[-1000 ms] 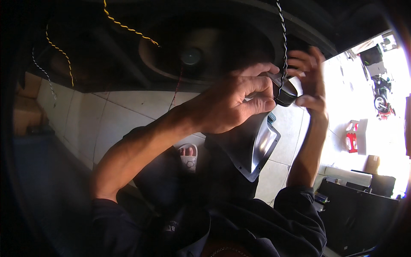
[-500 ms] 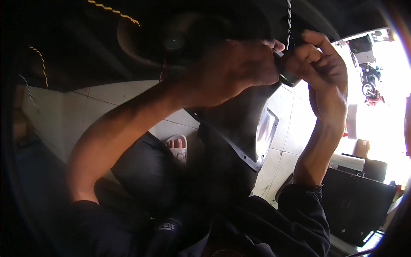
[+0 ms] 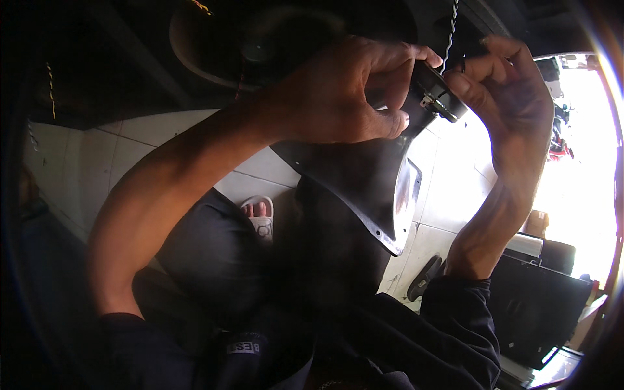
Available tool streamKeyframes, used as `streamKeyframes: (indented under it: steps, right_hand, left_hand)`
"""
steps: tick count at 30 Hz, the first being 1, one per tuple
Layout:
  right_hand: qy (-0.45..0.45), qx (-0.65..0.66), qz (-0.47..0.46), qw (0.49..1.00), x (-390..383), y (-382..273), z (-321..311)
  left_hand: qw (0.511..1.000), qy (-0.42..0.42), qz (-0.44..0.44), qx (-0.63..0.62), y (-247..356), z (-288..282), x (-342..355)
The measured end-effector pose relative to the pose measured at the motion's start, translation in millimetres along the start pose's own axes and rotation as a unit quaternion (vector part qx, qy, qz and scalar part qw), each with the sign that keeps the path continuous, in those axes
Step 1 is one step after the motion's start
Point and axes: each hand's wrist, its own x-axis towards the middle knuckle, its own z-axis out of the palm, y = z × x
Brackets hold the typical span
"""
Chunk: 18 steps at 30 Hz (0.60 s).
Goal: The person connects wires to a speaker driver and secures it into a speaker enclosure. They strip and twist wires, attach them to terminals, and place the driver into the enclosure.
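High in front of me is a black round speaker driver (image 3: pixel 442 97) with a small metal terminal on its side. Below it spreads a dark flared horn (image 3: pixel 364 182) with screw holes along its rim. My right hand (image 3: pixel 510 88) is closed at the driver's right edge, thumb pressed to it. My left hand (image 3: pixel 364 94) reaches the driver's upper left edge with its index fingertip; its thumb stands apart from the bent fingers, off the driver. A white-and-black twisted wire (image 3: pixel 450 36) hangs down between my hands; its lower end is hidden by them.
Overhead is a dark cabinet with a large round speaker (image 3: pixel 257 49). Yellow-black twisted wire (image 3: pixel 51 91) hangs at the left. A black panel-like box (image 3: pixel 543 312) stands lower right, near a cardboard box (image 3: pixel 537 223). A dark slipper (image 3: pixel 426 278) lies on the tiled floor (image 3: pixel 416 244).
My left thumb has come away from the driver, baring its metal terminal. The right hand has shifted slightly to the right, and the horn now sits a little higher in view.
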Motion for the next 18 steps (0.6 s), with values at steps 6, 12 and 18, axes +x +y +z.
streamKeyframes:
  steps: [6, 12, 18]
  right_hand:
    - [-0.021, -0.108, -0.009, 0.994, 2, -6, 2]
    - [-0.009, -0.138, 0.008, 0.99, 0, -9, 7]
    - [-0.024, -0.189, -0.103, 0.976, 2, 0, 7]
  left_hand:
    - [0.996, -0.034, -0.08, 0.013, 13, -4, 1]
    - [0.997, -0.021, -0.069, 0.002, 11, -1, 0]
    - [0.997, -0.008, -0.071, 0.001, 11, 0, 0]
